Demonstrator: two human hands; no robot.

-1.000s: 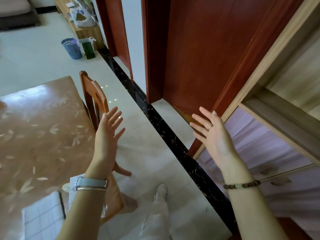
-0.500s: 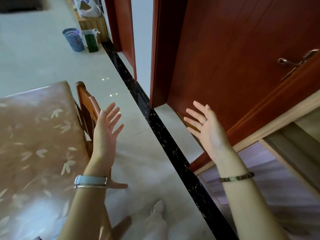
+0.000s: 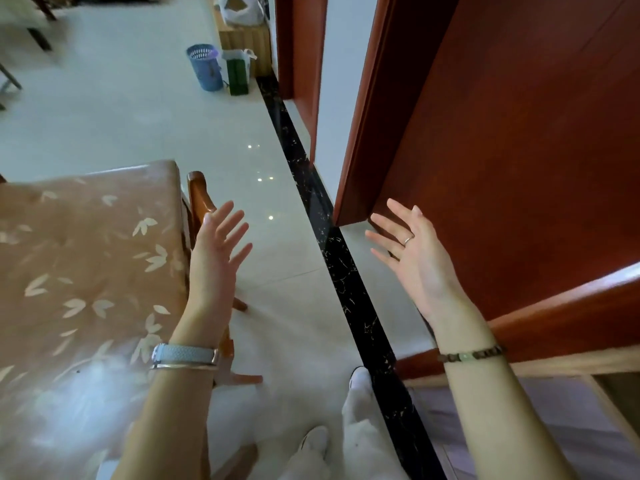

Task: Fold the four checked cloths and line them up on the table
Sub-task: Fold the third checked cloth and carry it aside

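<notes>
Both hands, left hand (image 3: 216,258) and right hand (image 3: 417,261), stay spread and empty, while the white checked cloth has left view beside the brown leaf-patterned table (image 3: 86,258), so folding seems not begun.

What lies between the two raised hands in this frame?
In the head view, only pale floor tile and a black marble strip show between the left hand and right hand.

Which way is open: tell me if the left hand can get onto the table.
Probably yes. The left hand, open and empty, hovers just past the table edge, over the chair; nothing blocks it.
</notes>
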